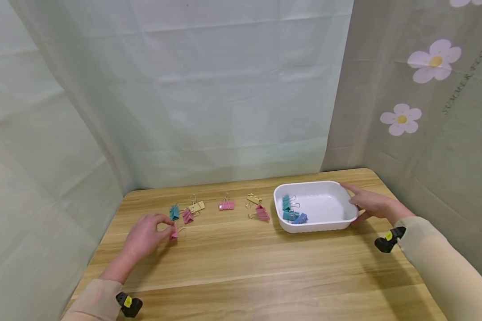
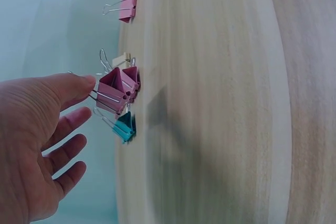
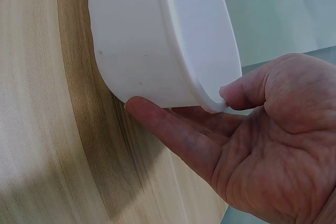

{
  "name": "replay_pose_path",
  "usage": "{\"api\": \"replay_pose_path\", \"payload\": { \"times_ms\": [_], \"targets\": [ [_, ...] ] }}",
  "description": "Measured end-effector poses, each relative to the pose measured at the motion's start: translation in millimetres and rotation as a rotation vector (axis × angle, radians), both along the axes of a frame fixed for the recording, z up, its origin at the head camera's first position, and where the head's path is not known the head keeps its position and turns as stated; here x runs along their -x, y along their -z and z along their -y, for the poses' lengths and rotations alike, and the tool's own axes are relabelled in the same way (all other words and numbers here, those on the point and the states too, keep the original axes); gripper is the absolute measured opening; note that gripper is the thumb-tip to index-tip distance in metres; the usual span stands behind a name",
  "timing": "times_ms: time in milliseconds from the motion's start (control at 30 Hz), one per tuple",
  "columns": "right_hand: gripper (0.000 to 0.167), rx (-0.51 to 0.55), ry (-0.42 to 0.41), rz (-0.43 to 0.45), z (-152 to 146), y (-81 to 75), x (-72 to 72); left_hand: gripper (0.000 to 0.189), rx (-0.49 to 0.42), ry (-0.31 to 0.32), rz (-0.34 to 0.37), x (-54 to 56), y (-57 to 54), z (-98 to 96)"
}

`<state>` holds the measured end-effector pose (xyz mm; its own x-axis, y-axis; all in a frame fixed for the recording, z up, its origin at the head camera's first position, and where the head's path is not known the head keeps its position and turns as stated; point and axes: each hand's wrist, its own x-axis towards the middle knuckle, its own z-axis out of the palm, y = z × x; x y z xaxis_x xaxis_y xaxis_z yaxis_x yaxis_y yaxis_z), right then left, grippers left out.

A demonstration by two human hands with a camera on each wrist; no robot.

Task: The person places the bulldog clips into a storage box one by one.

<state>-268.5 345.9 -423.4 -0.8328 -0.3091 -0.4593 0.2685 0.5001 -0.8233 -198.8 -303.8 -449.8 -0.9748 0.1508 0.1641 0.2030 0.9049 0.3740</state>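
Note:
My left hand (image 1: pixel 144 236) pinches a pink binder clip (image 1: pixel 174 231) between thumb and index finger. In the left wrist view that pink clip (image 2: pixel 110 100) is held by its wire handle, the other fingers loosely bent. Just beyond are a teal binder clip (image 1: pixel 174 212), a darker pink one (image 1: pixel 188 216) and a yellow one (image 1: pixel 198 206). At the right, my right hand (image 1: pixel 371 204) grips the end of a white plastic tray (image 1: pixel 313 228), its thumb on the rim and fingers against the outer wall. Inside the tray lie teal clips (image 1: pixel 286 203) and a blue one (image 1: pixel 301 219).
Along the back of the wooden table (image 1: pixel 233 267) a pink clip (image 1: pixel 226 205) stands alone. Near the tray's left side lie another yellow clip (image 1: pixel 254 199) and a pink clip (image 1: pixel 262 213). Fabric curtains (image 1: pixel 233 98) hang behind and beside the table.

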Motion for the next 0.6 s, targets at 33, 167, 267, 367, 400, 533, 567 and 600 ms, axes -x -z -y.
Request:
{"api": "replay_pose_path", "payload": {
  "times_ms": [33, 167, 267, 367, 400, 533, 567, 600],
  "targets": [
    [0.079, 0.002, 0.0, 0.001, -0.2, 0.2, 0.1, 0.016, -0.006, 0.002, -0.002, -0.2, -1.5, -0.8],
    [0.079, 0.011, 0.006, 0.006, 0.3, 0.5, 0.6, 0.019, -0.035, 0.006, -0.004, 0.3, -5.8, -2.6],
    [0.079, 0.008, 0.011, 0.007, 0.9, 0.3, 0.9, 0.021, -0.067, 0.002, 0.005, 0.6, -8.6, -4.0],
    [0.079, 0.003, 0.011, 0.006, 1.1, 0.3, 0.9, 0.021, -0.089, -0.004, 0.01, 0.8, -10.7, -5.6],
    [0.079, 0.003, 0.012, 0.006, 1.2, 0.3, 0.9, 0.021, -0.093, -0.005, 0.009, 1.0, -11.3, -6.0],
    [0.079, 0.004, 0.009, 0.004, 0.7, 0.2, 0.8, 0.023, -0.106, -0.003, 0.005, 1.5, -13.9, -7.7],
    [0.079, 0.004, 0.008, 0.004, 0.5, 0.2, 0.7, 0.024, -0.112, -0.002, 0.005, 1.6, -14.9, -8.3],
    [0.079, 0.004, 0.008, 0.003, 0.3, 0.3, 0.7, 0.026, -0.12, -0.001, 0.006, 1.6, -16.0, -8.9]
  ]
}}
